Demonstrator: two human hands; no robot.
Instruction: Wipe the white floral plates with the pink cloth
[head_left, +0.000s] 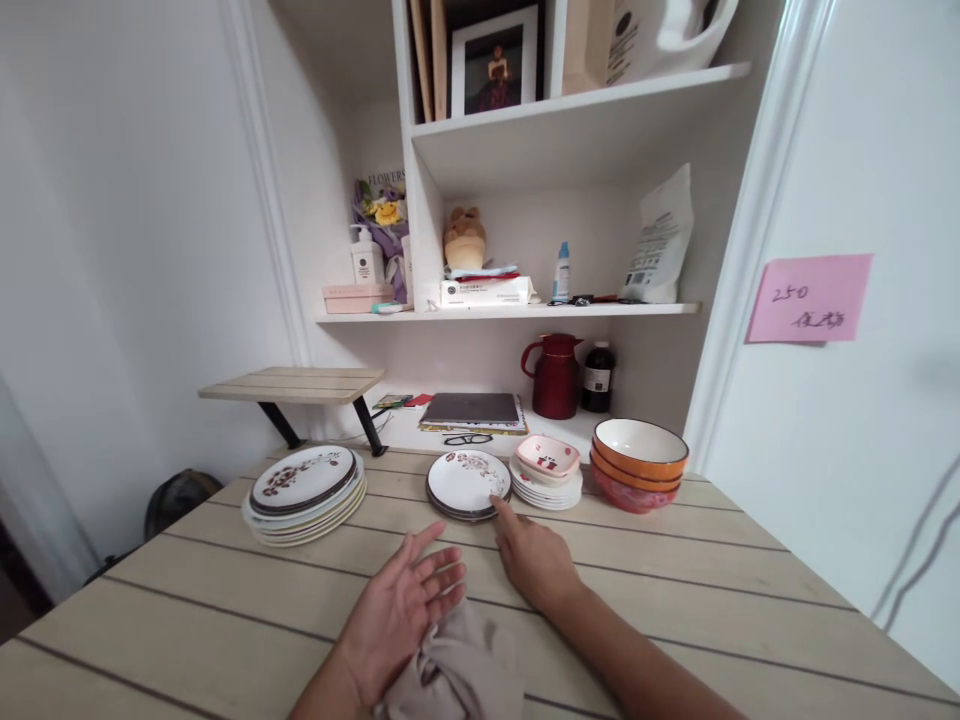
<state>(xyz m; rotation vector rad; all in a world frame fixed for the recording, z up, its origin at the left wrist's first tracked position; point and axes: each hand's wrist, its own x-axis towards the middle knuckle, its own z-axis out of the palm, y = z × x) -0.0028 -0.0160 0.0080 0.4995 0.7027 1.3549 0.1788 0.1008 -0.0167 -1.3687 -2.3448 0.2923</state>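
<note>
We locate the central stack of round white plates with dark rims and a brown floral print [466, 480] at the middle of the pale wooden counter [750, 590], toward its far edge. Our right hand [536, 555] reaches in from the near right; its index finger meets the near right rim of this stack, the other fingers are curled, and we cannot tell whether they grasp the rim. Our left hand [409, 600] is positioned near, left of the right hand, palm turned up, fingers released and loosely spread, holding nothing. A crumpled beige fabric cloth [457, 670] lies just beside its heel, at the near edge of the view; contact between the two cannot be determined. At the left of the counter stands a taller stack of round plates [300, 490], its top plate white with a dark floral print. Just right of the central stack we find small round white plates [547, 495] carrying a pink-rimmed square bowl [548, 455]. Farther right, orange round bowls with white interiors [640, 460] sit nested on a translucent red bowl [634, 495]. On the far side, a closed dark grey laptop [472, 407] lies left of a dark red jug [556, 380], which stands beside a dark bottle with a white label [598, 375].
</note>
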